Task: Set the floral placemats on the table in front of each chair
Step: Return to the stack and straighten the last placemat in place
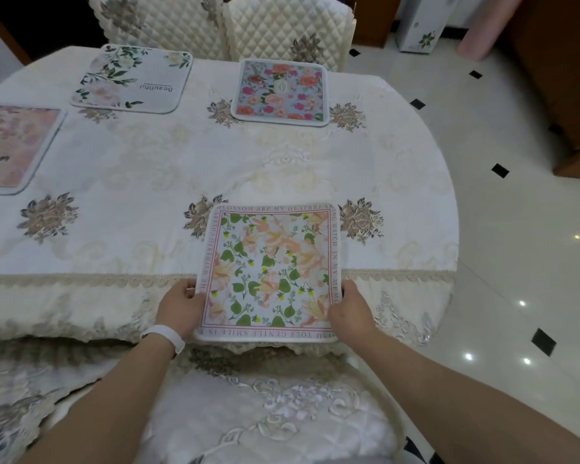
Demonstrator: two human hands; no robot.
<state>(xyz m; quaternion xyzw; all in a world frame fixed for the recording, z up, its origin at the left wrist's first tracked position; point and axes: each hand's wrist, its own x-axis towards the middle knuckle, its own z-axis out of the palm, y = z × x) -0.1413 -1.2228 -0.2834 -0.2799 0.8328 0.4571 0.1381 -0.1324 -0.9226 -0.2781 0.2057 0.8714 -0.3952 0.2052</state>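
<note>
A: Status?
B: Three placemats down: pink one (14, 145), white one (131, 78), blue one (280, 90). Fourth placemat (270, 272) overhangs the table (148, 182) edge; left hand (181, 304) and right hand (350, 311) clamp its sides.
A: Remaining?
B: Probably slide it in, release.

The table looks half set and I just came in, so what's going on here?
A person is laying out floral placemats. The left hand and right hand hold the sides of a peach-and-green placemat, whose near part overhangs the table edge above a chair. Three others already lie flat: a white leafy placemat and a blue rose placemat before the two far chairs, and a pink placemat at the left.
</note>
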